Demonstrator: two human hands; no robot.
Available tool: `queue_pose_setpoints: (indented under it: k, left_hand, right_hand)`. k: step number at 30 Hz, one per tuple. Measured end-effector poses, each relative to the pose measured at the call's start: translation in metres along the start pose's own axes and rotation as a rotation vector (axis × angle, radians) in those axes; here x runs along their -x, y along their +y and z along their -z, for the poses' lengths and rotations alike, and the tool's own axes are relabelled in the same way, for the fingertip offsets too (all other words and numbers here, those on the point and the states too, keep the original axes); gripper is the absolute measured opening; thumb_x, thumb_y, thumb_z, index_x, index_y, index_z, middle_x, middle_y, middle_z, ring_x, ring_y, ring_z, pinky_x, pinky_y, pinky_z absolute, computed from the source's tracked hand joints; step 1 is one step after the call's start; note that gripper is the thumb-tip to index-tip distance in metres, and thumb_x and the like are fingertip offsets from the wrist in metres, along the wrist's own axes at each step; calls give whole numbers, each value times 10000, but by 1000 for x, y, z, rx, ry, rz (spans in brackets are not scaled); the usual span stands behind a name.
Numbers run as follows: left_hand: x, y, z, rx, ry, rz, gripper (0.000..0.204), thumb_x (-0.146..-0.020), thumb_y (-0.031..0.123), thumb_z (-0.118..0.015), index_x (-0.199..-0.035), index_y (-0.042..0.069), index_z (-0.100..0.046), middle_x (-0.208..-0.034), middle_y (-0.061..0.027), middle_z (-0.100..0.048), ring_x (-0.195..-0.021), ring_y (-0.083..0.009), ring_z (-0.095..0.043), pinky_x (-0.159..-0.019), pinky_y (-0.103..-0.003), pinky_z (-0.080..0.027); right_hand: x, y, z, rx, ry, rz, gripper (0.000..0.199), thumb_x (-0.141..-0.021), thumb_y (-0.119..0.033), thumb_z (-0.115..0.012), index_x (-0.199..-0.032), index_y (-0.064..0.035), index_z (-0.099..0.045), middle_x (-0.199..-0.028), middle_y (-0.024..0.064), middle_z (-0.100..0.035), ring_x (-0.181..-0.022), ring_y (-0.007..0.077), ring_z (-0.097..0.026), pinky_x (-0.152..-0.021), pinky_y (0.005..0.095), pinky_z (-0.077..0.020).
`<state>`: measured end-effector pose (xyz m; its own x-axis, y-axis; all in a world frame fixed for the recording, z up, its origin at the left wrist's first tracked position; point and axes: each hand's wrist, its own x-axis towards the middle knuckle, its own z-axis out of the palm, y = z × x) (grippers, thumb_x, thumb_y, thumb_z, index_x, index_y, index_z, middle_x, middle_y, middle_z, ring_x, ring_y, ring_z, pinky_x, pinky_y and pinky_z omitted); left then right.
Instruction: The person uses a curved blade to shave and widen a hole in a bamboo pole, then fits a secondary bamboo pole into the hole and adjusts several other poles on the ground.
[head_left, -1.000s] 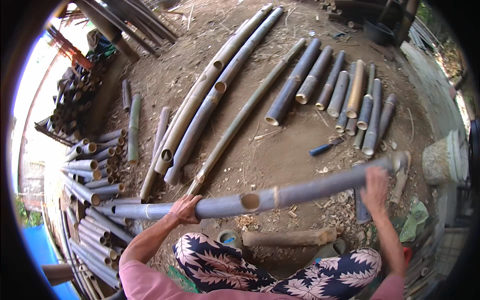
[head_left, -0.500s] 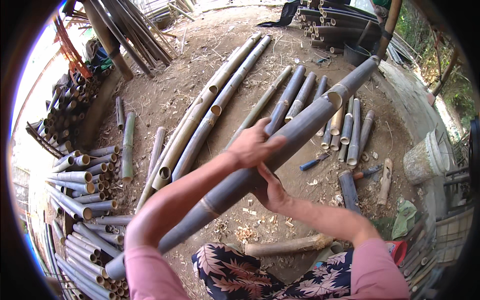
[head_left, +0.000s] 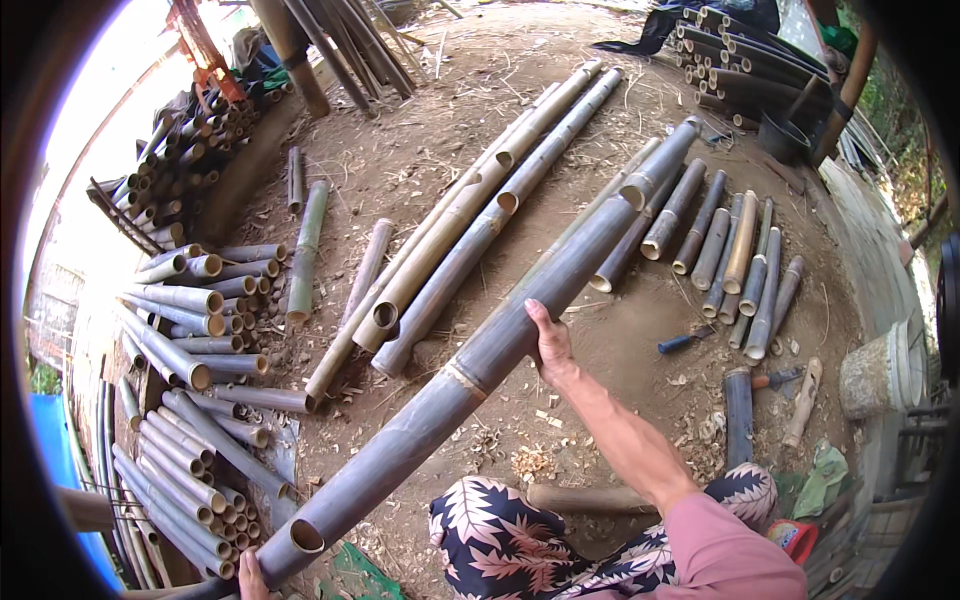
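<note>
Diagonally, a long, dark grey bamboo pole (head_left: 400,440) slants from the lower left up to the upper right, over the brown dirt floor (head_left: 630,345); whether its far end touches anything cannot be told. The right hand (head_left: 550,345) grips it from the right side just beyond a pale ringed joint (head_left: 467,384), thumb laid along the surface and the fingers mostly hidden beneath. The left hand (head_left: 252,576) touches the pole near its lower end, just below a round cut hole (head_left: 307,537); the picture's edge cuts this hand off, so I cannot tell how far its fingers close. Left of the pole's upper half lie long, pale, notched bamboo poles (head_left: 440,253). To the right, short bamboo tubes stand out in a row on the ground, one golden tan (head_left: 741,240), near a blue-handled tool (head_left: 683,342). Stacked grey bamboo tubes (head_left: 165,497) fill the left side.
</note>
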<state>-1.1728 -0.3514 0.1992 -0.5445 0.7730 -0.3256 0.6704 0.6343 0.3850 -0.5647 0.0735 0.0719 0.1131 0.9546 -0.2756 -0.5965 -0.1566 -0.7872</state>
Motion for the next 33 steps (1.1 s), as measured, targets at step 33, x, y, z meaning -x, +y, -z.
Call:
queue_pose_setpoints:
  k: [33]
  left_hand:
    - [-242, 292, -255, 1221, -148, 166, 771, -833, 653, -552, -1195, -27, -550, -996, -141, -625, -858, -245, -606, -813, -394, -507]
  right_hand:
    - [37, -82, 151, 1806, -712, -77, 578, -790, -314, -706, -1238, -1, -518, -1072, 212, -649, -962, 362, -647, -833, 431, -517]
